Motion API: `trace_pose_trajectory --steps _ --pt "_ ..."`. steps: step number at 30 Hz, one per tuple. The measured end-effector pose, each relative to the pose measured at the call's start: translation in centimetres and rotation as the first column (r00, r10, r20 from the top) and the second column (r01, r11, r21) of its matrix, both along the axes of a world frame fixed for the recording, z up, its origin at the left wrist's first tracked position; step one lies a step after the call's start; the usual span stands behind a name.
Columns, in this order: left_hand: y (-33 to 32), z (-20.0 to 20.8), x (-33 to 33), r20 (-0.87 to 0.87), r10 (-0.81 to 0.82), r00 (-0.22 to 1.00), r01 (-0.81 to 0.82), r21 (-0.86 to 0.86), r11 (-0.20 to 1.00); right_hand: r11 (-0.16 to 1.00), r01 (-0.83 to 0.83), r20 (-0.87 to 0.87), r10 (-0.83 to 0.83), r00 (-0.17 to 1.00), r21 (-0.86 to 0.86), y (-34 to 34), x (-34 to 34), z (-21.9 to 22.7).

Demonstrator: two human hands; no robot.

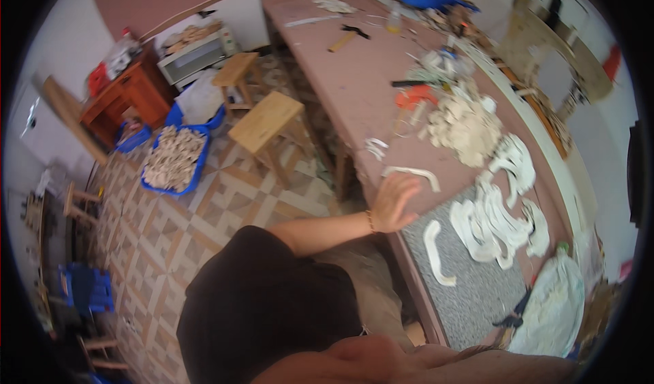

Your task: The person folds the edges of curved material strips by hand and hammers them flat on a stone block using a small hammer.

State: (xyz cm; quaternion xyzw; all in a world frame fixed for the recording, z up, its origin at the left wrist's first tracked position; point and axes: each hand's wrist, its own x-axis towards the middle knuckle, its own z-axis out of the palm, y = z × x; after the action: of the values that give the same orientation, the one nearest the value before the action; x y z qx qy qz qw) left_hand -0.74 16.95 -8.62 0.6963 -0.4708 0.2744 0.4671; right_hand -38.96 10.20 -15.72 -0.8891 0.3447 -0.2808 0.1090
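My left hand (395,205) is open over the near edge of the long table, its fingers spread and a thin bracelet at the wrist. Just beyond its fingertips lies a bent cream strip (426,173); I cannot tell whether they touch. A curved white strip (432,251) rests alone on the speckled grey slab (470,302), to the right of the hand. Several more white curved strips (487,224) are heaped at the slab's far side. My right forearm (463,365) crosses the bottom of the view, and its hand does not show.
Beige pieces form a pile (466,129) farther along the table (340,64). Near it are an orange item (414,97) and a hammer (349,37). A pale bag (552,309) stands beyond the slab. Wooden stools (267,122) and a blue basket of beige pieces (204,146) occupy the floor.
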Motion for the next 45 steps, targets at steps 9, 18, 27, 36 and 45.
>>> trace_pose_trajectory --steps 9,18,27,36,45 --pt "0.4 0.1 0.3 -0.008 -0.088 0.996 0.088 0.004 0.996 0.982 0.009 -0.213 0.032 0.976 0.19 -2.1 1.9 -5.3" --pt "0.2 -0.8 2.2 0.192 -0.115 0.975 0.116 0.008 0.993 0.929 0.353 -0.493 -0.256 0.832 0.113 -4.9 0.0 -4.9" --pt "-0.2 -0.6 2.4 0.236 -0.133 0.963 0.133 0.015 0.991 0.807 0.59 -0.468 -0.513 0.72 0.022 -1.8 -1.4 -1.2" --pt "0.0 -0.9 1.0 0.069 -0.158 0.985 0.155 0.058 0.986 0.641 0.591 0.018 -0.685 0.728 0.49 3.1 -18.1 -7.8" --pt "0.1 -0.3 0.1 0.044 -0.14 0.989 0.141 -0.03 0.99 0.717 0.656 0.249 -0.608 0.754 -0.237 -6.7 -16.2 2.7"
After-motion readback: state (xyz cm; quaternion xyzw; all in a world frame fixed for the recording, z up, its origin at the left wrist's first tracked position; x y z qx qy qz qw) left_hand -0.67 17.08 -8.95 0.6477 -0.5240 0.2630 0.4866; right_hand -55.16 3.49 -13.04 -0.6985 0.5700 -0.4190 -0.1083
